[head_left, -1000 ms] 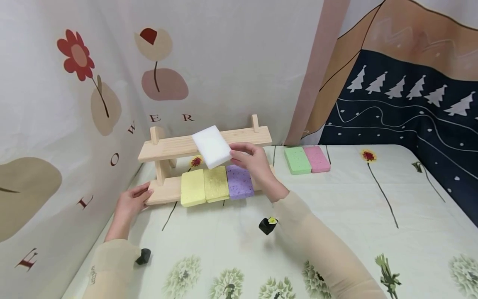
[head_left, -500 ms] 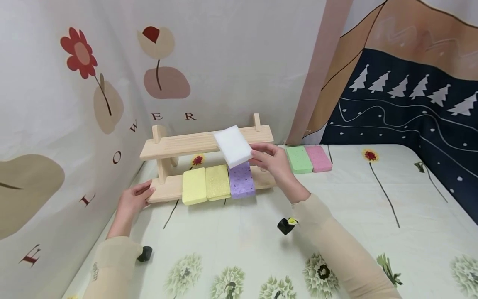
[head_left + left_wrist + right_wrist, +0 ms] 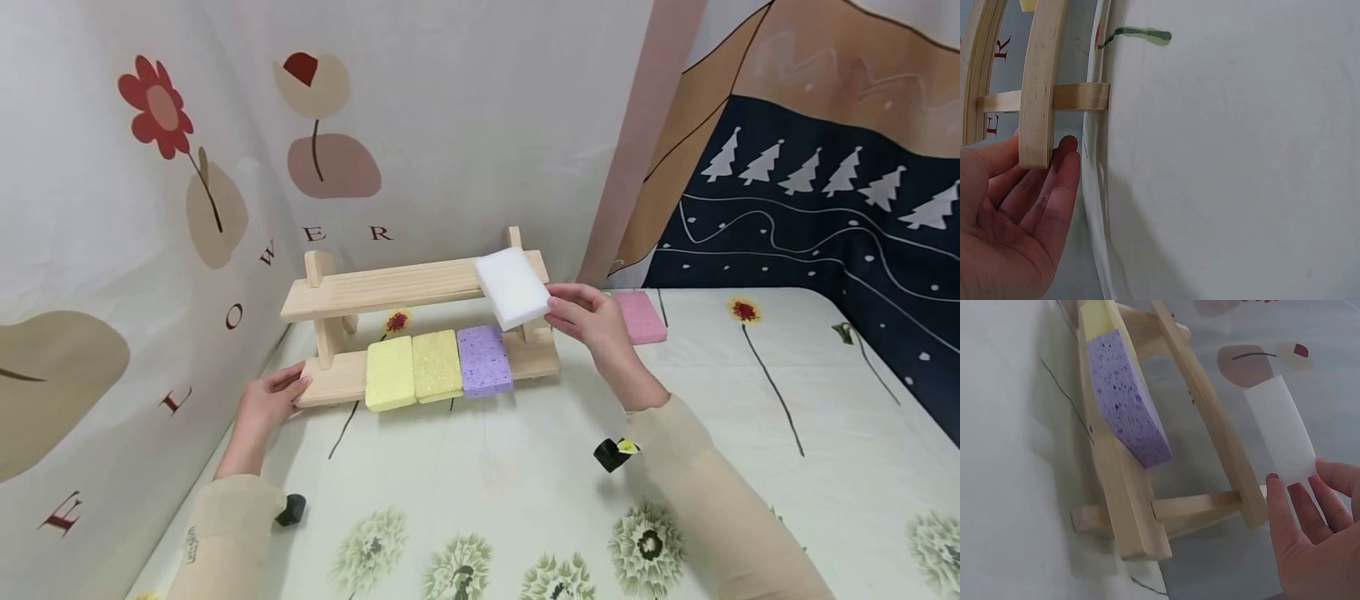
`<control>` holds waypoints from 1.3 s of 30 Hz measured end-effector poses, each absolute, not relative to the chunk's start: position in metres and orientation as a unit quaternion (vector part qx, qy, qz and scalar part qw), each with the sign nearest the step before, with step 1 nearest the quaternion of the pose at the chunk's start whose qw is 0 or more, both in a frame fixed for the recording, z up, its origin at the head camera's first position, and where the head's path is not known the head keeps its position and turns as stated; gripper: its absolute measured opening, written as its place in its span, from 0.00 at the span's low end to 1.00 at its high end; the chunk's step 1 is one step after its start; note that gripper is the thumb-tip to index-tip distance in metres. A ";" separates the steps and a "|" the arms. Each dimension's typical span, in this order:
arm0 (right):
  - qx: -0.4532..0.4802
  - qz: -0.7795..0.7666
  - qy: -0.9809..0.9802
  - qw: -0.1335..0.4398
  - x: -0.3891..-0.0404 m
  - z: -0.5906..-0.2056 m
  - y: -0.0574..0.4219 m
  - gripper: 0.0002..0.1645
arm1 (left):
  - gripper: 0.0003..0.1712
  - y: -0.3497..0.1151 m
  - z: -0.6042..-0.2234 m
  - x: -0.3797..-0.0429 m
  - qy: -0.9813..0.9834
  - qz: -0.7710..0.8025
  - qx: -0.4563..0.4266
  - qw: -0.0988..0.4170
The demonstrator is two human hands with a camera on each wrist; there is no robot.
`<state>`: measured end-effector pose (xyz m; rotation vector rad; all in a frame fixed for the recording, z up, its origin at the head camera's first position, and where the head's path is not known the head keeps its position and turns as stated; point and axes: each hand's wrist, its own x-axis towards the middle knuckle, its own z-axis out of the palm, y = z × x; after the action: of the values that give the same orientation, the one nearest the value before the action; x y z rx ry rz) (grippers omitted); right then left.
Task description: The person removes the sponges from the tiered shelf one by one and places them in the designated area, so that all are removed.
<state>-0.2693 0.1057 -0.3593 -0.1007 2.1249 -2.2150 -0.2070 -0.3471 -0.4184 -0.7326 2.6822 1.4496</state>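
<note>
My right hand [image 3: 600, 323] pinches a white sponge [image 3: 513, 287] by its lower right edge, thumb on one face and fingers on the other. The sponge is tilted and overlaps the right end of the upper board in the head view; the right wrist view shows it off the wood. My left hand [image 3: 264, 400] grips the left end of the two-tier wooden shelf's lower board [image 3: 1036, 94], thumb and fingers on opposite faces. Side by side on that lower board lie two yellow sponges [image 3: 390, 373] and a purple sponge [image 3: 1124, 397].
A pink sponge [image 3: 639, 317] lies on the flowered cloth right of the shelf, with a green one beside it mostly hidden behind my right hand. Printed curtains hang behind and at the left. The upper board [image 3: 382, 290] has an upright peg near each end.
My right hand has carried the white sponge to the right along the upper board, and now covers most of the green sponge. The left hand keeps its grip on the shelf.
</note>
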 end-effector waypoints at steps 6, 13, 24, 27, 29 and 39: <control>-0.020 -0.715 0.699 0.027 -0.267 -0.359 0.124 0.27 | 0.30 -0.347 -0.417 -0.206 0.853 0.467 -0.233 0.004; -0.005 -0.726 0.687 0.018 -0.264 -0.359 0.145 0.25 | 0.30 -0.346 -0.417 -0.205 0.857 0.460 -0.234 0.000; 0.015 -0.755 0.655 0.004 -0.257 -0.363 0.179 0.19 | 0.29 -0.346 -0.416 -0.205 0.855 0.461 -0.238 0.001; 0.024 -0.760 0.650 0.000 -0.255 -0.365 0.189 0.23 | 0.29 -0.345 -0.417 -0.206 0.854 0.463 -0.236 0.003; 0.029 -0.765 0.644 -0.003 -0.254 -0.367 0.195 0.26 | 0.30 -0.346 -0.417 -0.206 0.853 0.465 -0.236 0.005; 0.058 -0.793 0.607 -0.014 -0.253 -0.377 0.225 0.23 | 0.30 -0.349 -0.420 -0.207 0.851 0.465 -0.244 0.008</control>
<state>-0.2533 0.2246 -0.3775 0.1835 1.9234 -2.5137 -0.2070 -0.3492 -0.4198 -0.7629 2.6586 1.4537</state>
